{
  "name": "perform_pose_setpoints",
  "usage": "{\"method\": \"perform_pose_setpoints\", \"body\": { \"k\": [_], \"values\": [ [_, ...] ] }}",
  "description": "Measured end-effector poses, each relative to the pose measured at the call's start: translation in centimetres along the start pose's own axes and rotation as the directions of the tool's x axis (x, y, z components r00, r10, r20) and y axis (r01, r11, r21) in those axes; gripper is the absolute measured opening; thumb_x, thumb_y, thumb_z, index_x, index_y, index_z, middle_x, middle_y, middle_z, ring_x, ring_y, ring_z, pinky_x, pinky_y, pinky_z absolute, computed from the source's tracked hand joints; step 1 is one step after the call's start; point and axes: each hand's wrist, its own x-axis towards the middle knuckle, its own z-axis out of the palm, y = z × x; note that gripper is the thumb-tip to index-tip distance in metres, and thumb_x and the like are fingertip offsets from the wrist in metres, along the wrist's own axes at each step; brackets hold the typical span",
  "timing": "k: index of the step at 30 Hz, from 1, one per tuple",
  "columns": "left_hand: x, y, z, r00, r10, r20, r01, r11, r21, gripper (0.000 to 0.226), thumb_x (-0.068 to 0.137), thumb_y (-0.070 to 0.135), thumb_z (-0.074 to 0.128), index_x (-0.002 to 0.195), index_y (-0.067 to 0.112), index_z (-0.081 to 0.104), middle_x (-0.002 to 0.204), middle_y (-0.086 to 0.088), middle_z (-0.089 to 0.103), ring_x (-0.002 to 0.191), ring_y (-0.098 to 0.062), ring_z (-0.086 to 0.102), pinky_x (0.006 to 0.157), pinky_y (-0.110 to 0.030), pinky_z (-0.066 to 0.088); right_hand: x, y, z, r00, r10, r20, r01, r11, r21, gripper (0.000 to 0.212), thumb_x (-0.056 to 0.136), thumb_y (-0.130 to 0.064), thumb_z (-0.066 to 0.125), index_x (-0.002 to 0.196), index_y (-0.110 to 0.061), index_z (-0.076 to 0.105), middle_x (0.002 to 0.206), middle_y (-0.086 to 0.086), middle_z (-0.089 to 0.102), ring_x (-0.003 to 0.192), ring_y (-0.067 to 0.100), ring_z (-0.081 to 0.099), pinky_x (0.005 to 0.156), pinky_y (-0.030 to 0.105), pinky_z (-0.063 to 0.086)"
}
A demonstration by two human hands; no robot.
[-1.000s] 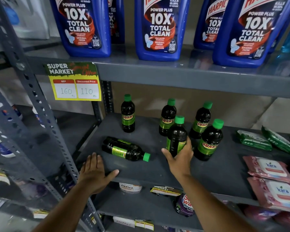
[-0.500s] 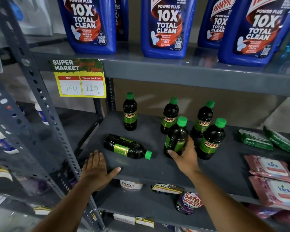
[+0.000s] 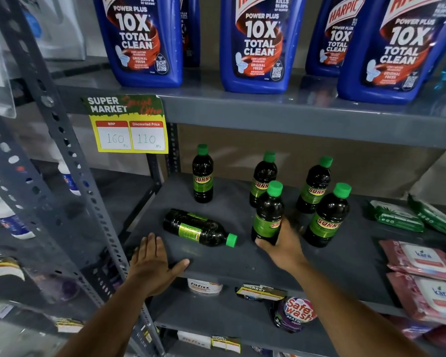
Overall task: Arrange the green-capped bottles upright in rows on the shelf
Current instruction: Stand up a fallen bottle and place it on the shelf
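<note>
Dark green-capped bottles stand on the grey shelf (image 3: 242, 256). Three are upright at the back: one at left (image 3: 203, 175), one in the middle (image 3: 263, 176), one at right (image 3: 316, 185). A further upright bottle (image 3: 328, 217) stands in front at the right. My right hand (image 3: 285, 247) grips the base of another upright bottle (image 3: 268, 211) that stands on the shelf. One bottle (image 3: 198, 228) lies on its side, cap pointing right. My left hand (image 3: 152, 264) rests flat on the shelf's front edge, fingers apart, just below the lying bottle.
Large blue cleaner bottles (image 3: 255, 42) fill the shelf above, which carries a yellow price tag (image 3: 129, 124). Green packs (image 3: 397, 215) and pink wipe packs (image 3: 422, 264) lie at the right. A perforated upright post (image 3: 70, 176) runs at the left. Small items sit on the shelf below.
My right hand has slid down from the bottle's middle to its base, and the bottle now stands on the shelf in front of the back row. The left hand has stayed put.
</note>
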Motion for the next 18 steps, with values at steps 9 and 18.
{"method": "perform_pose_setpoints", "body": {
  "k": [9,18],
  "values": [
    [0.1,-0.1,0.3,1.0,0.002,-0.008,-0.002,1.0,-0.005,0.135,0.05,0.097,-0.005,0.149,0.006,-0.012,0.161,-0.015,-0.015,0.148,-0.03,-0.012,0.12,-0.045,0.0,-0.4,0.0,0.8,0.999,0.036,-0.026,-0.041,0.978,-0.204,0.081,0.066,-0.056,0.073,0.128,-0.024,0.033,0.129,0.002,0.052,0.125,0.03,0.041,0.107,0.048,0.026],
    [0.3,-0.7,-0.4,0.997,0.02,-0.076,-0.025,0.997,-0.066,0.143,0.044,0.102,0.022,0.15,0.009,0.001,0.161,-0.015,0.0,0.148,-0.031,0.001,0.119,-0.048,0.014,-1.8,-1.3,1.3,0.975,0.026,-0.22,-0.062,0.985,-0.16,0.094,0.063,-0.055,0.076,0.136,-0.017,0.03,0.135,0.008,0.047,0.128,0.033,0.038,0.105,0.056,0.027]
  ]
}}
